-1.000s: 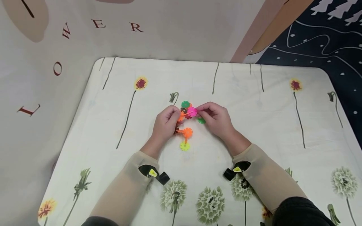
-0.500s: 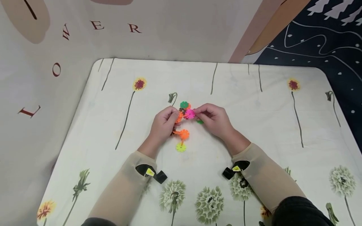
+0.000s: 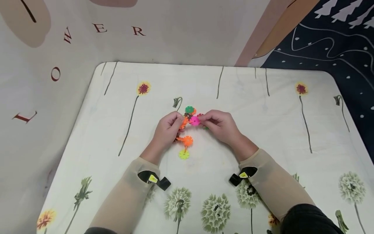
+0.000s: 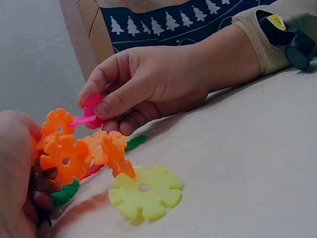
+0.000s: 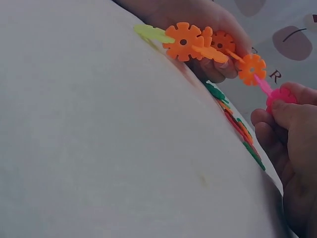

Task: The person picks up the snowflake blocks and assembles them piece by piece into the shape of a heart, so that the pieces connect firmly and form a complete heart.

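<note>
My left hand [image 3: 168, 130] grips a chain of notched plastic building discs, partly hidden behind its fingers. Several orange discs [image 4: 64, 159], a brown disc [image 4: 40, 177] and, at the near end, a yellow disc [image 3: 184, 154] make up what shows of it. At the far end a pink disc [image 5: 262, 85], seen nearly edge-on in the right wrist view, meets an orange disc [image 5: 252, 69]. Between thumb and fingers my right hand [image 3: 220, 125] pinches a second pink disc [image 4: 92, 105], which meets the first at an angle.
Loose discs lie on the flower-print tablecloth [image 3: 251, 107] beyond the hands, among them a green disc [image 3: 189, 109] and several others bunched together [image 5: 237, 126]. A pale wall with printed letters [image 3: 100, 28] stands behind the table's far edge.
Both hands have drifted slightly left and nearer, with the chain and its yellow end. A red disc on the table now shows beside the right fingertips. Both grips persist.
</note>
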The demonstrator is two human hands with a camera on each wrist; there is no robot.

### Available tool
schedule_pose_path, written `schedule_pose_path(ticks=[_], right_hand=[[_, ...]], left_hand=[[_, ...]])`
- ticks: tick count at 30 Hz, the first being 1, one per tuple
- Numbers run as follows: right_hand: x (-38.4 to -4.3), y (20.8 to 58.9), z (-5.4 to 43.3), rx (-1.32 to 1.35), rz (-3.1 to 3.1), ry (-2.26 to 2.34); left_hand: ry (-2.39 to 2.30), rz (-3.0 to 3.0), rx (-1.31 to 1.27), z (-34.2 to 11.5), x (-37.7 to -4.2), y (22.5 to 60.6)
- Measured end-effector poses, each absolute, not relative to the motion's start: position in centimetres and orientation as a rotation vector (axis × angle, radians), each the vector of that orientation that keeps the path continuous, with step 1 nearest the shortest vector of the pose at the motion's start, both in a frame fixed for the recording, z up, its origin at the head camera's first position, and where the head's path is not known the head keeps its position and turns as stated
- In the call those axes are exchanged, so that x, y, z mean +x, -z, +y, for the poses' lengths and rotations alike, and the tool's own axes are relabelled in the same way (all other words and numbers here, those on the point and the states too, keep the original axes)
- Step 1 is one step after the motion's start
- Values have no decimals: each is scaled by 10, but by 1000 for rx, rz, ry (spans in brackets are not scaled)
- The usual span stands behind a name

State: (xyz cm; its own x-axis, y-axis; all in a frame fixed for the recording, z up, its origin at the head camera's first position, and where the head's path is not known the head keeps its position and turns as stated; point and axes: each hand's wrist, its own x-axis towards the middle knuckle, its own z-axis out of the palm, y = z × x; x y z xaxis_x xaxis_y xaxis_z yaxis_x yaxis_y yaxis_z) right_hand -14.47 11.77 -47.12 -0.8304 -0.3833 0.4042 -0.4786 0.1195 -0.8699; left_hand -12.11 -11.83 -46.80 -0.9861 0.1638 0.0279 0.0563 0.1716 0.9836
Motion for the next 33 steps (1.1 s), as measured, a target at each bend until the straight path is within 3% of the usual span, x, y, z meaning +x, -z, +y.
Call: schedule_pose_path(ticks=[33], right_hand=[[-143, 474, 118, 781, -2303, -1955]], left_hand=[[-1875, 2391, 311, -120, -120, 468]])
